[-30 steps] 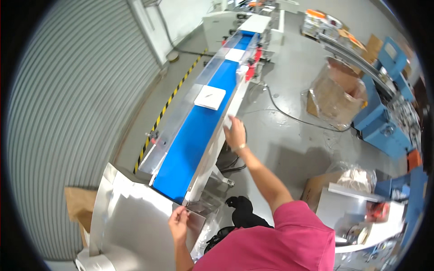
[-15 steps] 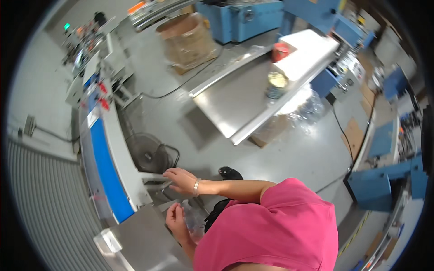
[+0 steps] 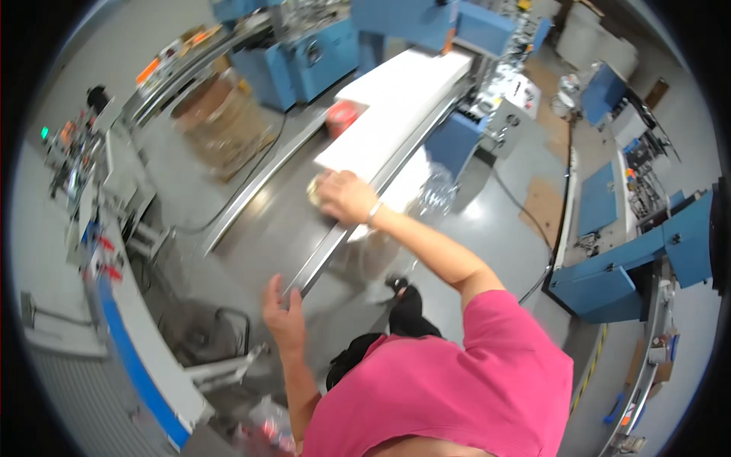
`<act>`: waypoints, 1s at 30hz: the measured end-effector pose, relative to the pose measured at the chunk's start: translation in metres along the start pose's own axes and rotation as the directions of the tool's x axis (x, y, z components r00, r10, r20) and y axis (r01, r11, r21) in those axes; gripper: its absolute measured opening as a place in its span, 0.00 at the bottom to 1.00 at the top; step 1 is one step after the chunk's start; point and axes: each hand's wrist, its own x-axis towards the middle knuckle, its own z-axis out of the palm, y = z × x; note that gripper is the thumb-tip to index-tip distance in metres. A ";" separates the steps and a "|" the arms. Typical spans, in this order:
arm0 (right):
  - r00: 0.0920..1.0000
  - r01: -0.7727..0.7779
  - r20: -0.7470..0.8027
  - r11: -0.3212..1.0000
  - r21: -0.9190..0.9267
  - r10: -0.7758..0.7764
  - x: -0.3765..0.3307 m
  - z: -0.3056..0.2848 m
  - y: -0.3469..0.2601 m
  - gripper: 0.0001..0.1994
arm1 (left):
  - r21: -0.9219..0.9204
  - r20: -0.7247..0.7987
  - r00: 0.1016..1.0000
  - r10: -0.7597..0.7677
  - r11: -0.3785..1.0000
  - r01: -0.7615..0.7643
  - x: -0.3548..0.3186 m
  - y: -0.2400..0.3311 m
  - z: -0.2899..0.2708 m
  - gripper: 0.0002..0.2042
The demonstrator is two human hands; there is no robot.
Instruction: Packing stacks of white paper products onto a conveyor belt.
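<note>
One steel table (image 3: 278, 232) with raised rails. Long white slab (image 3: 400, 107) on it. Right hand (image 3: 346, 198) curled; grip can't be told. Left hand (image 3: 284, 324) at near rail, thumb and fingers parted. Red tub (image 3: 340, 120) beside slab. Pale object (image 3: 313, 191), mostly hidden, at right fingertips, by slab's corner.

On the metal table (image 3: 266, 228): white stack (image 3: 403, 103), red container (image 3: 342, 117).

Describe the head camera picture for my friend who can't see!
A person in a pink shirt has the right hand over a mostly hidden pale round thing on a metal table, beside a long white object. The left hand is open near the table's edge; a blue belt runs at lower left.
</note>
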 end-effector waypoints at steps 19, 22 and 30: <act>0.992 0.105 0.050 0.968 0.228 -0.120 -0.017 0.004 0.068 0.09 | 0.639 -0.304 0.910 0.283 0.769 -0.026 0.211 0.019 0.177 0.20; 0.982 0.125 0.112 0.967 0.223 -0.153 -0.015 0.003 0.069 0.12 | 0.412 -0.245 0.947 -0.209 0.861 0.297 0.179 0.017 0.145 0.16; 0.940 0.298 0.043 0.876 0.380 -0.338 -0.013 -0.028 0.081 0.15 | -0.667 0.359 0.822 -0.443 0.494 0.558 0.126 0.034 0.177 0.20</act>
